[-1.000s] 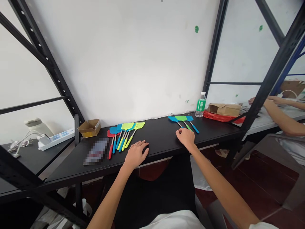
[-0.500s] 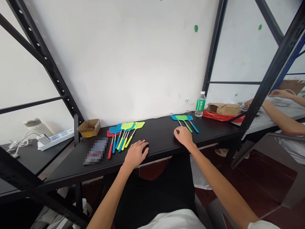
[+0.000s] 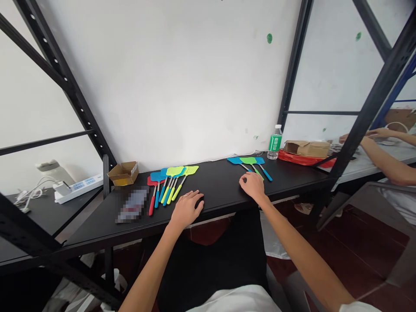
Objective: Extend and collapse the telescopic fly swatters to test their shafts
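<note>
Head view: on the black table, the left hand (image 3: 186, 209) lies palm down near the front edge, fingers wide and holding nothing, just beside an overlapping group of red, blue and yellow-green fly swatters (image 3: 174, 172). Well apart from it, the right hand (image 3: 253, 185) is curled narrow over the grip end of a blue swatter (image 3: 234, 160); its fingers hide that end, so I cannot tell whether they close on it. A green swatter (image 3: 248, 160) and another blue one overlap beside it. Behind them stands an upright water bottle (image 3: 274, 143), near a cardboard box (image 3: 307, 148) on red plastic (image 3: 289, 158).
</note>
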Demonstrator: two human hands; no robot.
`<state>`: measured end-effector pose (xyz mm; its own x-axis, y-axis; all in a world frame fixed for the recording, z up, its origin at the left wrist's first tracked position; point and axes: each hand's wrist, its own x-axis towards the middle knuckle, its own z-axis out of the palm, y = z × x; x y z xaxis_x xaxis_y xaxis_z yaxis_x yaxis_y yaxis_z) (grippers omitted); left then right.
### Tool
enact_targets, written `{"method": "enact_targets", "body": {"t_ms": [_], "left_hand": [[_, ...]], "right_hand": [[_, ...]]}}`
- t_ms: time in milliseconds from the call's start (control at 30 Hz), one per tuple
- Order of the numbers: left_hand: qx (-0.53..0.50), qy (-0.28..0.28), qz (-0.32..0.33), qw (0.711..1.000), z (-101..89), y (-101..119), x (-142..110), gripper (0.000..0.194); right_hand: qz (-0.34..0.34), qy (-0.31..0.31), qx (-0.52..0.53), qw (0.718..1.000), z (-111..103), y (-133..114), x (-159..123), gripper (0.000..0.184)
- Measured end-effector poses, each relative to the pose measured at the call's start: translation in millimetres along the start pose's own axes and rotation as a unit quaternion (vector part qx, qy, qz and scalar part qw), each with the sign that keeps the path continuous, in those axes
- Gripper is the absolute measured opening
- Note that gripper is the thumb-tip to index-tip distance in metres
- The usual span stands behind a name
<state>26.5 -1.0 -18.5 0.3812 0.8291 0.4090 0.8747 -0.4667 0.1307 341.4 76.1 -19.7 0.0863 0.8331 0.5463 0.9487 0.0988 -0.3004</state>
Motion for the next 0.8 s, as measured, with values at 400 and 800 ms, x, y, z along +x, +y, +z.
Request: {"method": "enact_targets", "body": {"t_ms": [400, 800], "left_hand": [[0.001, 0.001, -0.001, 1.000, -0.1, -0.1, -0.4, 0.046], [-0.001, 0.008, -0.002, 1.000, 1.7, -1.4, -0.7, 0.044]], "right_hand": [[0.068, -0.019, -0.005, 0.997, 1.5, 0.3, 0.4, 0.032], [0.075, -0.030, -0.021, 0.996, -1.4, -1.0, 0.7, 0.034]]}}
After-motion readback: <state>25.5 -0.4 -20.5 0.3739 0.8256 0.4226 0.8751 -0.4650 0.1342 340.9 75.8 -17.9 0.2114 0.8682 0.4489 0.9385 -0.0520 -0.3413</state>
